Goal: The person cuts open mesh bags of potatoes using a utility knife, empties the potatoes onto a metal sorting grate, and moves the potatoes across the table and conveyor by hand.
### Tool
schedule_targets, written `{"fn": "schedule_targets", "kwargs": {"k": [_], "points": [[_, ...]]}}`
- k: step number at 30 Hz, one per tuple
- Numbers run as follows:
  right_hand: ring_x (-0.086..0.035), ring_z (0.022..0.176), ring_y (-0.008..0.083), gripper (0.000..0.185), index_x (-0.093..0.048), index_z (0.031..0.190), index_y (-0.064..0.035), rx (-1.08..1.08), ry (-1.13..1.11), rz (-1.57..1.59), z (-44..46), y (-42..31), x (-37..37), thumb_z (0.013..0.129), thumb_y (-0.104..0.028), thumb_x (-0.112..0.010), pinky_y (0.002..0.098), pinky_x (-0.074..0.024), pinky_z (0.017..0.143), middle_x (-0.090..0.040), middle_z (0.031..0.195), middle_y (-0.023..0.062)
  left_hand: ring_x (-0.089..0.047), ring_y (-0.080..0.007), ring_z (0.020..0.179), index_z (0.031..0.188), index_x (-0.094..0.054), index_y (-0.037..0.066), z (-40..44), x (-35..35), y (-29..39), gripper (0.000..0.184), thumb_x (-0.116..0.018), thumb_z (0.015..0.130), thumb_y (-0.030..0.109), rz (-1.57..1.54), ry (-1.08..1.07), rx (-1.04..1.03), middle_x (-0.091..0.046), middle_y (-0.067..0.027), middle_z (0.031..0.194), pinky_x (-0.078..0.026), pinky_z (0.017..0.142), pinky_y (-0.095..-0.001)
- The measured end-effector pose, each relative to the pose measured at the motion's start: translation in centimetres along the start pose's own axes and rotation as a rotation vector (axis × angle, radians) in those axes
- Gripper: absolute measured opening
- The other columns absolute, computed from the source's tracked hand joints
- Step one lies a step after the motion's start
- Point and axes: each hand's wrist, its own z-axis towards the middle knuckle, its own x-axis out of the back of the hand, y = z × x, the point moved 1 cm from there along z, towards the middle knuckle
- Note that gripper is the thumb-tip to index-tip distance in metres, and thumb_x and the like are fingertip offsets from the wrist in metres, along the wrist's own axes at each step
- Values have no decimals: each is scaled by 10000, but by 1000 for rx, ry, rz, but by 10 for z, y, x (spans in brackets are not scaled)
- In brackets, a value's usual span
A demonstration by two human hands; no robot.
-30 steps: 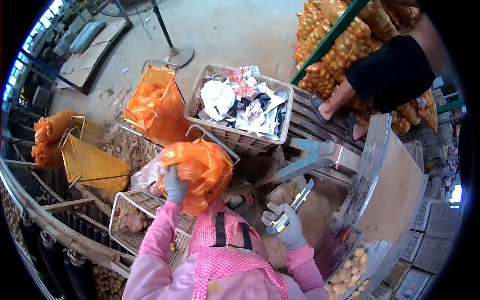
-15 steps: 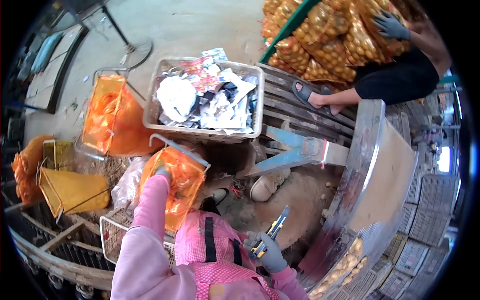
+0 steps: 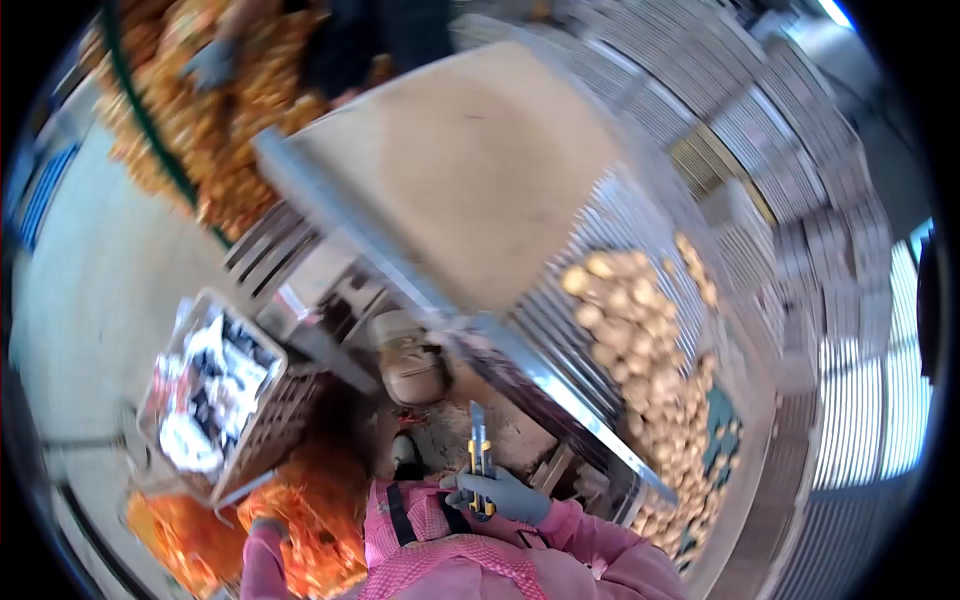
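My right hand (image 3: 508, 496), in a grey glove, is wrapped round a yellow-and-black utility knife (image 3: 481, 462) with its blade out and pointing up, in front of my pink checked apron. At the lower left my gloved left hand (image 3: 268, 526) rests against orange mesh bags (image 3: 325, 510); blur and the netting hide its fingers, so its grip does not show. Another orange mesh bundle (image 3: 185, 540) sits beside it.
A crate (image 3: 262, 410) of paper scraps stands at left. Ahead is a metal-edged sorting table (image 3: 450, 180) with potatoes (image 3: 650, 370) on its slatted side. Behind it, another person's gloved hand (image 3: 210, 65) touches filled net sacks (image 3: 250, 130). Stacked crates (image 3: 740, 130) line the right.
My view has swung right, bringing the sorting table and its potatoes to the middle. The knife stays in my right hand, its blade now more upright. My left hand stays by the orange bags.
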Motion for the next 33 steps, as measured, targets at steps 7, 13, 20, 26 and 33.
{"fn": "schedule_targets", "kwargs": {"k": [7,13,20,26,33], "points": [[-591,988,216,207,-555,1045,-51,591,-25,208,-65,17,59,910,-207,-535,333,-477,853,-579,1132,150,-575,-285,1026,1176,-543,72,-320,266,213,338,-584,851,158,-300,400,-1064,-563,-124,1158,-494,807,-297],[-622,884,168,163,-578,1001,-36,940,228,490,-143,65,148,904,-144,-503,305,-506,760,-613,1054,114,-557,-146,952,1359,-291,27,-441,364,399,678,-659,793,91,-107,566,-1465,-502,-93,1180,-469,788,-286],[-635,857,226,80,-534,941,-50,1097,480,795,-211,151,230,882,-102,-517,347,-519,763,-615,1034,146,-525,-286,1039,1368,-247,40,-368,448,577,887,-761,695,300,37,875,-1325,-474,-206,1185,-437,881,-381],[-625,878,220,174,-567,983,-1,1161,500,958,-237,196,280,888,-142,-529,340,-507,801,-620,1029,142,-450,-406,1104,1352,-296,89,-374,397,678,918,-771,608,342,256,1052,-1298,-366,-250,1245,-425,910,-438],[-622,865,198,241,-574,1031,13,1094,522,952,-257,218,329,898,-181,-522,318,-505,801,-617,1033,132,-493,-393,1091,1377,-272,119,-452,284,830,830,-679,709,397,191,631,-1264,-400,-270,1233,-451,897,-435]]}}
